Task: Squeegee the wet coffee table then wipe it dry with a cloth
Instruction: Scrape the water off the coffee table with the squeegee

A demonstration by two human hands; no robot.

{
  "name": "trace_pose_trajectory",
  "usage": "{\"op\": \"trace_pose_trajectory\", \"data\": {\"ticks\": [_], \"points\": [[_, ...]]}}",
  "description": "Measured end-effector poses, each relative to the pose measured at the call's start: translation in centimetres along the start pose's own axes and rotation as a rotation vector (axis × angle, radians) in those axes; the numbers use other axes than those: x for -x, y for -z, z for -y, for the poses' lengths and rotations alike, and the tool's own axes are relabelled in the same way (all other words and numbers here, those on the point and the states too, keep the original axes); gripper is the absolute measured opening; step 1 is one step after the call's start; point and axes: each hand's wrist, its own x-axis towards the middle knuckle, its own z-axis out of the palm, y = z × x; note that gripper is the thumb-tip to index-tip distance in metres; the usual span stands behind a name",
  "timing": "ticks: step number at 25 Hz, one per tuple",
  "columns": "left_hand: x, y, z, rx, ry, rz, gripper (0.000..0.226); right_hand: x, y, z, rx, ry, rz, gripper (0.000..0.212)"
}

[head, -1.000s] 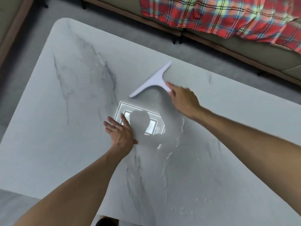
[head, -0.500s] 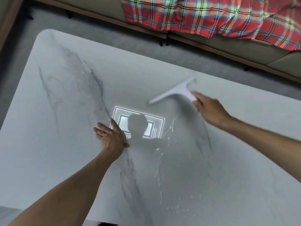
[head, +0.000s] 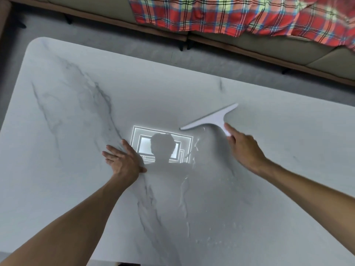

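A white marble coffee table [head: 73,185] with grey veins fills the view. Water streaks and droplets [head: 184,200] glisten near its middle and front right. A white T-shaped squeegee [head: 211,118] lies blade-down on the tabletop right of centre. My right hand [head: 244,148] grips the end of its handle, index finger stretched along it. My left hand [head: 124,160] rests flat on the table, fingers spread, left of a bright ceiling-light reflection. No cloth is in view.
Beyond the table's far edge runs a strip of grey floor [head: 134,45], then a beige sofa [head: 288,47] with dark legs. A red plaid blanket [head: 240,14] hangs over the sofa. The table's rounded far-left corner [head: 36,43] is visible.
The squeegee and my right hand have shifted rightward and nearer across the table, leaving wet streaks behind. My left hand stays planted on the tabletop.
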Motion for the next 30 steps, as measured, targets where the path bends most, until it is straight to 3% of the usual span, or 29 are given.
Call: {"op": "trace_pose_trajectory", "data": {"ticks": [5, 9, 12, 14, 16, 19, 24, 27, 30], "points": [[1.3, 0.9, -0.6, 0.031, 0.002, 0.015, 0.131, 5.9, 1.6, -2.4, -0.034, -0.145, 0.119, 0.042], [3.3, 0.8, -1.9, 0.032, -0.201, -0.08, 0.113, -1.6, 5.7, -1.4, -0.14, -0.078, -0.105, 0.042], [5.0, -0.5, -5.8, 0.031, -0.345, -0.083, 0.092, -8.1, 8.0, -0.6, -0.285, -0.223, -0.138, 0.032], [5.3, -0.8, -8.2, 0.041, -0.325, -0.033, 0.088, -9.4, 7.7, -1.0, -0.293, -0.306, -0.133, 0.024], [4.9, -0.9, -9.4, 0.057, -0.289, 0.017, 0.085, -8.4, 6.2, -2.1, -0.182, -0.27, -0.112, 0.028], [4.4, -0.7, -9.6, 0.049, -0.266, 0.037, 0.083, -2.7, 3.1, -4.9, -0.104, -0.194, -0.091, 0.04], [5.1, 0.4, -10.1, 0.011, -0.252, 0.069, 0.08, 8.8, 1.2, -7.5, -0.131, -0.271, 0.092, 0.044], [5.5, 0.9, -10.1, -0.013, -0.264, 0.072, 0.078, 7.1, 4.0, -7.6, -0.144, -0.251, 0.021, 0.04], [5.7, 1.0, -10.1, -0.03, -0.27, 0.06, 0.079, -0.9, 7.2, -4.9, -0.149, -0.182, -0.08, 0.03]]}}
